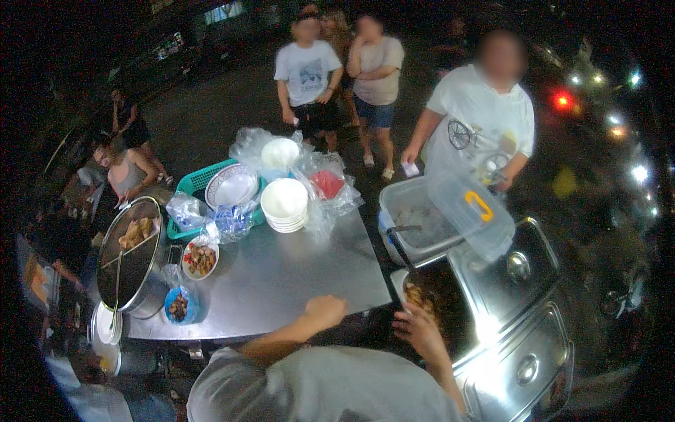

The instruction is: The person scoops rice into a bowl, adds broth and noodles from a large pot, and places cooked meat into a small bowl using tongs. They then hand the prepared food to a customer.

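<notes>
My left hand (326,311) is curled at the front edge of the steel table (295,274). Whether anything is inside its fingers is hidden. My right hand (419,329) is over the near-left corner of an uncovered steel food pan (456,303), its fingers beside chunks of brown food (419,296). A white dish (399,282) shows just beyond those fingers, and I cannot tell whether they grip it. Above it slants a black-handled utensil (402,250), its upper end over a clear plastic box (416,198) with its lid (477,211) tilted.
Steel lids (527,369) cover pans at right. On the table stand stacked white bowls (285,205), a teal basket (198,182), a bowl of chopped food (200,258) and a blue-lined cup (180,306). A large pot (150,303) stands left. Several people face the stall.
</notes>
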A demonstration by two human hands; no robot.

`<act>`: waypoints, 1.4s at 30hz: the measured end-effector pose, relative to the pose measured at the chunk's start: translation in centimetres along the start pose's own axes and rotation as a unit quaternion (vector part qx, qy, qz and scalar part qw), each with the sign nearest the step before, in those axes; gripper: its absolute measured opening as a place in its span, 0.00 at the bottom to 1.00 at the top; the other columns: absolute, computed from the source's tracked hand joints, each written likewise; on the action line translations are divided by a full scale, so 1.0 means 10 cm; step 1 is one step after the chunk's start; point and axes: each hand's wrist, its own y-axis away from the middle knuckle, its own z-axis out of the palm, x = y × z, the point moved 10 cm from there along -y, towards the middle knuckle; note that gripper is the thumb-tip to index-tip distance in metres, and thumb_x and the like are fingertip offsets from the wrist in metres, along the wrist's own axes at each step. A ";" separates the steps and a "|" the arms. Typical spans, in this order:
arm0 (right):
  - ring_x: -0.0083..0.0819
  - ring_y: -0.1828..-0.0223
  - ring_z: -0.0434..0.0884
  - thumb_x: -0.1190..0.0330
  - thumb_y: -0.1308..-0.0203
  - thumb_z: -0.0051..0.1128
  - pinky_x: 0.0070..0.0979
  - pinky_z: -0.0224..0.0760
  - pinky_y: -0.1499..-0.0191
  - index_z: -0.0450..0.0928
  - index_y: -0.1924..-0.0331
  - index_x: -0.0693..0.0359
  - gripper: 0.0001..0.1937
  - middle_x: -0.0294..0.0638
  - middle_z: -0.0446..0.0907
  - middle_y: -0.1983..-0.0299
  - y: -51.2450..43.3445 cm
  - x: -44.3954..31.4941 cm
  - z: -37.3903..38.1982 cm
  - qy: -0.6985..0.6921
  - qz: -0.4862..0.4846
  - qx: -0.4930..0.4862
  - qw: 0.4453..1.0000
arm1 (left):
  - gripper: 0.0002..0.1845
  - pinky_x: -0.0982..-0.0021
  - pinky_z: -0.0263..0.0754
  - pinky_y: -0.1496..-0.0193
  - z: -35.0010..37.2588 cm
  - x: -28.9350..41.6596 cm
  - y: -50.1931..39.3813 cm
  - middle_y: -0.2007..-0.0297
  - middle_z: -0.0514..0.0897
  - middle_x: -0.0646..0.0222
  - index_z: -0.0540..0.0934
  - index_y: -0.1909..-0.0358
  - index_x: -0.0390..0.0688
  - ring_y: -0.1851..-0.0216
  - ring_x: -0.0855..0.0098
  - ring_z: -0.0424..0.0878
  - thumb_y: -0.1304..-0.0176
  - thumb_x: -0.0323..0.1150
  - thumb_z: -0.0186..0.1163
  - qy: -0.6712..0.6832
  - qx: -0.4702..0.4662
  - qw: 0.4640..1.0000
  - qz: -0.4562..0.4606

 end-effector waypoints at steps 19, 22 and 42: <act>0.32 0.64 0.74 0.67 0.45 0.48 0.30 0.70 0.59 0.61 0.47 0.62 0.21 0.42 0.72 0.65 -0.30 -1.20 -0.37 -0.036 -0.154 -0.010 0.987 | 0.11 0.58 0.74 0.65 0.36 0.30 -0.18 0.65 0.80 0.53 0.80 0.67 0.37 0.62 0.56 0.79 0.49 0.31 0.53 -0.116 -0.109 0.983 -0.094; 0.35 0.59 0.74 0.65 0.45 0.52 0.32 0.70 0.56 0.59 0.46 0.64 0.25 0.46 0.72 0.59 -0.67 -1.73 -0.09 -0.086 -0.221 -0.061 0.970 | 0.11 0.58 0.73 0.62 0.26 0.38 -0.17 0.65 0.79 0.54 0.80 0.67 0.40 0.62 0.56 0.78 0.48 0.33 0.54 -0.132 -0.140 0.980 -0.056; 0.32 0.63 0.76 0.73 0.51 0.56 0.30 0.75 0.65 0.69 0.57 0.64 0.15 0.42 0.74 0.62 -1.68 -2.39 -0.08 -0.109 -0.269 0.173 0.941 | 0.19 0.57 0.71 0.62 0.10 0.84 0.18 0.66 0.78 0.53 0.71 0.50 0.47 0.65 0.53 0.77 0.43 0.41 0.48 0.042 -0.300 0.870 0.390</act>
